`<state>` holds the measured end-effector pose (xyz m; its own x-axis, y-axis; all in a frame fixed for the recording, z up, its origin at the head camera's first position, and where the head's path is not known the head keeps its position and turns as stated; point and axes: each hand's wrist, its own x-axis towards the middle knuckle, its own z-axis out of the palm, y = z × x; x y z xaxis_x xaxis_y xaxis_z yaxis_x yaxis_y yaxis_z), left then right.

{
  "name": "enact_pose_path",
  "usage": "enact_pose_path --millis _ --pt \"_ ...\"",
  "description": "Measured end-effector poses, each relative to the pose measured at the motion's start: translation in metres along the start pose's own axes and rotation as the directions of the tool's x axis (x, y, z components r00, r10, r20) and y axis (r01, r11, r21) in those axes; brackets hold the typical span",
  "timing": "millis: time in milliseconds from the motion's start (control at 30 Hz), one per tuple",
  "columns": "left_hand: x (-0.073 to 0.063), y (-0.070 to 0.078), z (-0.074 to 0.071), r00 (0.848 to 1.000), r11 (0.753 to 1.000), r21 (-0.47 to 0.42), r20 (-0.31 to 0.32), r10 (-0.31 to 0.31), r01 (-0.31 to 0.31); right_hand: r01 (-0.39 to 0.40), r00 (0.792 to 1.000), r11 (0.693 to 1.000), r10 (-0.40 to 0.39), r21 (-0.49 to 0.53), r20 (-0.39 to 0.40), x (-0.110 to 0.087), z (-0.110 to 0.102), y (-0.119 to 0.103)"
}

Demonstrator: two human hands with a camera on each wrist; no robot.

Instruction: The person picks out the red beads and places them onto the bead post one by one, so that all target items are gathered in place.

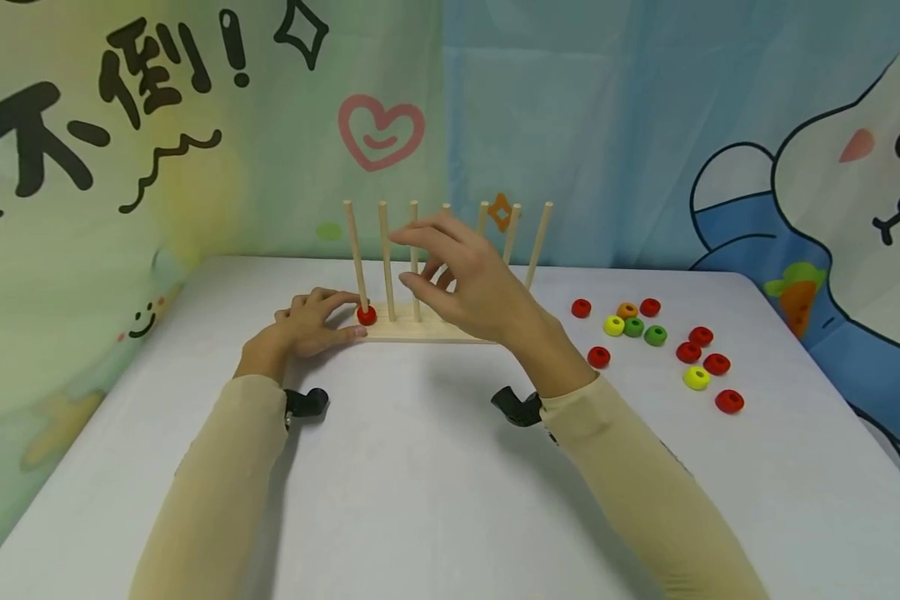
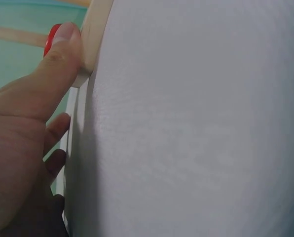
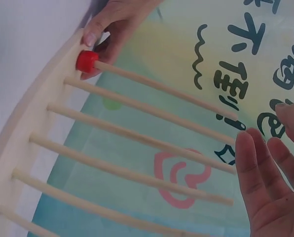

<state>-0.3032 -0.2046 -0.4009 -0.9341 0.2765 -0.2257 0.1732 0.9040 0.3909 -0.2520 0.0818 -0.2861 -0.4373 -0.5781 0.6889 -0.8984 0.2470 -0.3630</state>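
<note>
A wooden peg rack (image 1: 427,331) with a row of several upright pegs stands toward the back of the table. One red bead (image 1: 367,316) sits at the foot of its leftmost peg. My left hand (image 1: 307,327) grips the rack's left end, its thumb (image 2: 63,49) on the front edge of the base and the index finger behind. My right hand (image 1: 472,279) is raised in front of the middle pegs, holding nothing. In the right wrist view its fingers (image 3: 253,168) are extended and spread from the thumb, near the peg tops.
Loose beads lie on the white table (image 1: 405,500) right of the rack: several red ones (image 1: 717,364), two yellow ones (image 1: 613,326), two green ones (image 1: 656,335) and an orange one (image 1: 627,310). A printed cloth (image 1: 570,125) hangs behind the table.
</note>
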Motion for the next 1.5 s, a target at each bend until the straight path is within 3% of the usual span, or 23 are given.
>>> enact_pose_path --millis 367,600,1133,1500 --pt "-0.006 -0.008 0.001 1.000 1.000 -0.002 0.004 -0.009 0.009 0.017 0.998 0.999 -0.015 -0.033 0.060 -0.027 -0.003 -0.004" --pt "-0.005 -0.007 0.001 1.000 1.000 -0.018 -0.005 0.011 -0.011 -0.019 0.995 0.998 0.026 -0.064 0.098 -0.044 -0.017 -0.003" --pt "0.002 -0.005 0.004 1.000 1.000 -0.017 -0.020 0.017 -0.017 -0.132 0.989 0.986 0.138 -0.106 0.056 -0.092 -0.048 0.014" --pt "0.001 -0.005 0.002 1.000 1.000 -0.023 -0.009 0.016 -0.017 -0.199 0.977 0.966 0.208 -0.165 0.041 -0.111 -0.065 0.031"
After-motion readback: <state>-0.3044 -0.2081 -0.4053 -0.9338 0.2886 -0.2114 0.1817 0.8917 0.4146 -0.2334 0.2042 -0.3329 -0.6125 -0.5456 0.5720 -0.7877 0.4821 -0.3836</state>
